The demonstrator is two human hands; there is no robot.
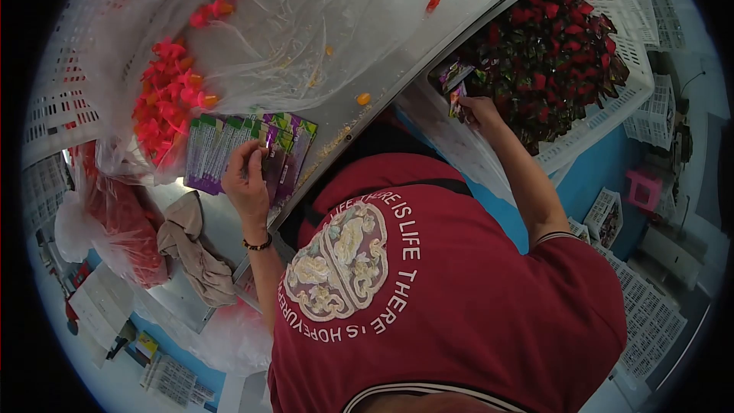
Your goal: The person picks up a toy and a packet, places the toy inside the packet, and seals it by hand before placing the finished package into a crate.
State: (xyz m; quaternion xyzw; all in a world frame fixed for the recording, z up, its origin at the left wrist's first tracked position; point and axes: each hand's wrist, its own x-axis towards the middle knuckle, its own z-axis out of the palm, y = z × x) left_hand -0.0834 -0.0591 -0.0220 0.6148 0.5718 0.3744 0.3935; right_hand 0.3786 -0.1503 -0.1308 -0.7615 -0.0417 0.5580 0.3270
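My left hand [246,177], a beaded bracelet on its wrist, presses down on a fanned row of purple and green packets [222,145] lying on the metal table [397,38]; its fingers pinch the top edge of one. My right hand [480,109] reaches to the right into a white plastic basket [634,69] and grips a small purple sachet [457,99] at the edge of the heap. Many red and dark sachets [550,61] fill the basket. My red printed shirt takes up the lower middle of the view.
A clear plastic bag [306,23] with red and orange small pieces [168,99] lies on the table behind the packets. A beige cloth [191,248] lies at the left edge. More white baskets [650,313] stand on the floor at the right.
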